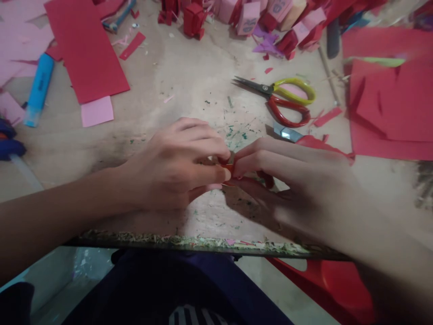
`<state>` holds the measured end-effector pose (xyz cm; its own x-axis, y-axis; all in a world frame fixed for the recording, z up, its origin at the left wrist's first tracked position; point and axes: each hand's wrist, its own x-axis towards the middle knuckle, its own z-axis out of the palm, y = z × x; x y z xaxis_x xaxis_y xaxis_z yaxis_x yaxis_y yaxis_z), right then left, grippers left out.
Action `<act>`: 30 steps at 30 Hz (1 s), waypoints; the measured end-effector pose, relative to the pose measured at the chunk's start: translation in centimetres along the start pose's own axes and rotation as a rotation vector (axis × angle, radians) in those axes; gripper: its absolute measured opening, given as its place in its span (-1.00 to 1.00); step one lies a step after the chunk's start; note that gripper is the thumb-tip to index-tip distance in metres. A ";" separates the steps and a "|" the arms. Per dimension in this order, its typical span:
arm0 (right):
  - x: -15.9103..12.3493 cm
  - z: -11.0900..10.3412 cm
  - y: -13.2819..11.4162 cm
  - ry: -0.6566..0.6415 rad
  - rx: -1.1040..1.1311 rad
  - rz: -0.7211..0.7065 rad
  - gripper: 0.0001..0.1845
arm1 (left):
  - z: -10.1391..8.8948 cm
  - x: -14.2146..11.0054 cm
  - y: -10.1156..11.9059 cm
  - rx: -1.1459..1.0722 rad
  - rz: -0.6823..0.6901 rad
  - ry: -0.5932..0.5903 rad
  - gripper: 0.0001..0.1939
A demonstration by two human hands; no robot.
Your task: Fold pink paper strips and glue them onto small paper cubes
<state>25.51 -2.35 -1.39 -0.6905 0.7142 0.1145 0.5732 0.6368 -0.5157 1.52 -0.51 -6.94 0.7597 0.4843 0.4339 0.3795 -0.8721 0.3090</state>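
Note:
Near the table's front edge, my left hand (pixel 179 164) and my right hand (pixel 291 180) meet fingertip to fingertip. Between them is a small red paper piece (pixel 228 169), mostly covered by the fingers, so its full shape is hidden. The left thumb presses on it while the right fingertips pinch its other side. Just beyond my right hand lies a box cutter with a red handle (pixel 320 142) and its blade exposed. Farther back are scissors (pixel 270 90) with one yellow and one red handle loop, their blades pointing left.
Red sheets (pixel 395 99) are stacked at the right. A long red paper strip (pixel 86 49) and a blue highlighter (pixel 39 90) lie at the left, beside a blue-handled tool (pixel 11 146). Several pink and red paper figures (pixel 248 18) crowd the back. Scraps litter the table edge (pixel 189 241).

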 end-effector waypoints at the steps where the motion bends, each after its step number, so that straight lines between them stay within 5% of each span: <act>1: 0.0 -0.1 -0.1 -0.005 -0.016 -0.005 -0.87 | 0.0 0.0 0.0 -0.005 0.003 -0.003 -0.77; 26: -0.2 -0.8 -0.4 -0.082 -0.158 -0.055 -0.81 | -0.6 0.9 0.5 0.177 0.029 -0.197 -0.61; 30: -0.2 -0.8 -0.3 -0.079 -0.172 -0.075 -0.82 | -0.6 0.7 0.3 0.185 0.100 -0.133 -0.70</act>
<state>25.82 -2.51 -0.59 -0.7627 0.6421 0.0773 0.5810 0.7327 -0.3544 1.84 -0.36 -6.07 0.8565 0.3922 0.3355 0.3799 -0.9191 0.1044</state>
